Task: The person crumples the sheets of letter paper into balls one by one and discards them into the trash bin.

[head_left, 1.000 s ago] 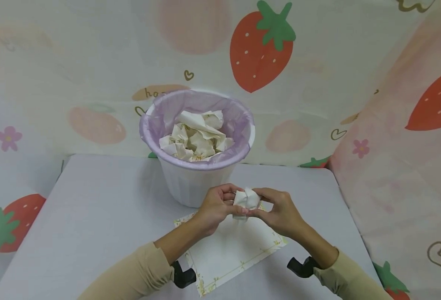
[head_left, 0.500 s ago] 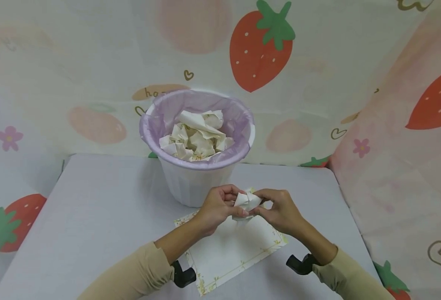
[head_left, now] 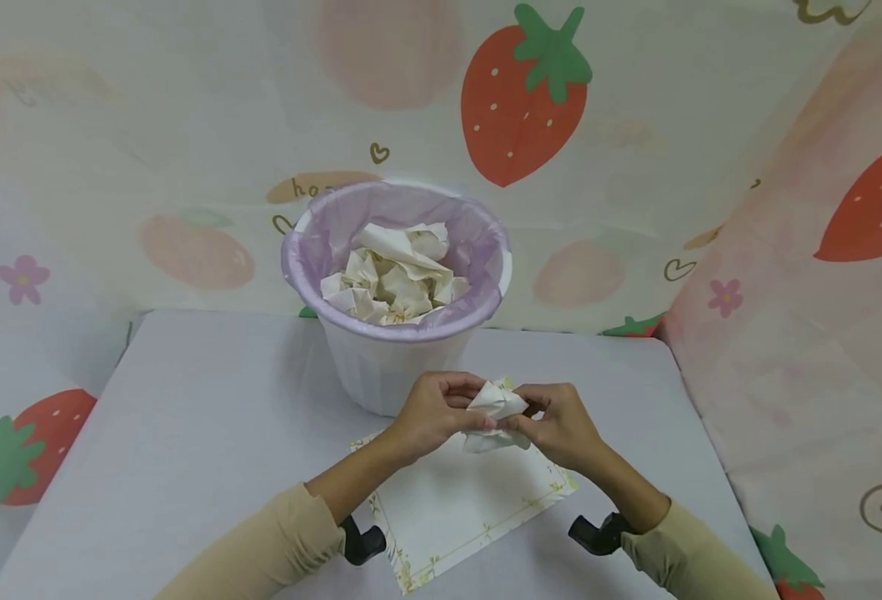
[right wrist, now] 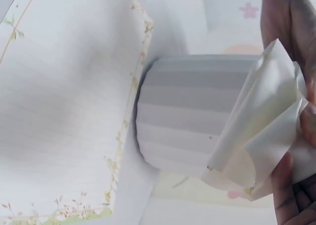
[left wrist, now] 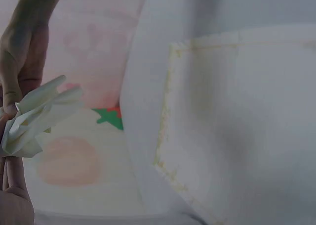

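Between both hands is a crumpled sheet of white paper (head_left: 497, 402), held above the table in front of the bin. The left hand (head_left: 429, 419) pinches its left side, thumb in front and fingers behind. On the other side the right hand (head_left: 558, 423) pinches it between thumb and fingers. Folds and loose flaps of the crumpled paper (right wrist: 261, 131) show in the right wrist view, and the left wrist view has it at the left edge (left wrist: 32, 118). Below the hands a flat sheet of letter paper (head_left: 463, 508) with a floral border lies on the table.
A white bin (head_left: 388, 367) with a purple liner (head_left: 478, 237) stands behind the hands. Several crumpled papers (head_left: 399, 271) lie inside it. The pale table (head_left: 208, 433) meets a strawberry-printed backdrop (head_left: 186, 108) at the back and sides.
The crumpled paper has been turned and loosened a little, with a flap now spreading lower between the hands. Both hands keep their hold in nearly the same place.
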The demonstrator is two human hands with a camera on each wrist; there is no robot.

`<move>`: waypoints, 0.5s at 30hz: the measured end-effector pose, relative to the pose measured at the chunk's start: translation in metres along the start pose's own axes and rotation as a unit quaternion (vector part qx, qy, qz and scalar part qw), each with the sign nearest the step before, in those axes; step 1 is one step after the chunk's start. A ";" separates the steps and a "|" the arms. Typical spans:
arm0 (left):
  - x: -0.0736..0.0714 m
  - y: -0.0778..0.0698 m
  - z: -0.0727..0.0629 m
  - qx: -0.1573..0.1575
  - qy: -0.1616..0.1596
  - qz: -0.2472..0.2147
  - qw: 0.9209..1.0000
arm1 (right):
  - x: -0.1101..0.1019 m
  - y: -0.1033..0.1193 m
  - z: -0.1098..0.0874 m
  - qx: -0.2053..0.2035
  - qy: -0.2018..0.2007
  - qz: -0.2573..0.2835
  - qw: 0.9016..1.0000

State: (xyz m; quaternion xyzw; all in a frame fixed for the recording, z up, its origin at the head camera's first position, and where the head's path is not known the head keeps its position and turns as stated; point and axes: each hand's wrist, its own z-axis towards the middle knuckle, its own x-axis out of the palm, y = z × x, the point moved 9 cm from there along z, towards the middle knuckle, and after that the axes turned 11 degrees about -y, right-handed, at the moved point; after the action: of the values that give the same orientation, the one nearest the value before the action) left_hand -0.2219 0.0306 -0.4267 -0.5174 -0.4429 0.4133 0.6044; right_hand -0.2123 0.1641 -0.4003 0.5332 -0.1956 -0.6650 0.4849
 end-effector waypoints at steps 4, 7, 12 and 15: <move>-0.003 -0.018 -0.005 0.116 -0.021 0.116 0.986 | -0.002 -0.001 0.003 0.006 -0.003 -0.013 1.000; 0.001 -0.034 -0.015 0.237 -0.035 0.233 0.943 | -0.005 -0.003 0.004 0.019 -0.014 -0.013 1.000; 0.013 -0.043 -0.033 0.366 -0.051 0.377 0.849 | -0.006 -0.005 0.004 0.041 -0.019 0.006 0.999; 0.016 -0.041 -0.036 0.377 -0.061 0.405 0.831 | -0.004 -0.007 0.004 0.058 -0.019 0.018 0.998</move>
State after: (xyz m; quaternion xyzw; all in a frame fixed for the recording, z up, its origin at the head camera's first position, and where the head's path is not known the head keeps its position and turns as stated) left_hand -0.1813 0.0320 -0.3869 -0.3559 -0.0396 0.7866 0.5030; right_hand -0.2187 0.1692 -0.4023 0.5442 -0.2528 -0.6536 0.4613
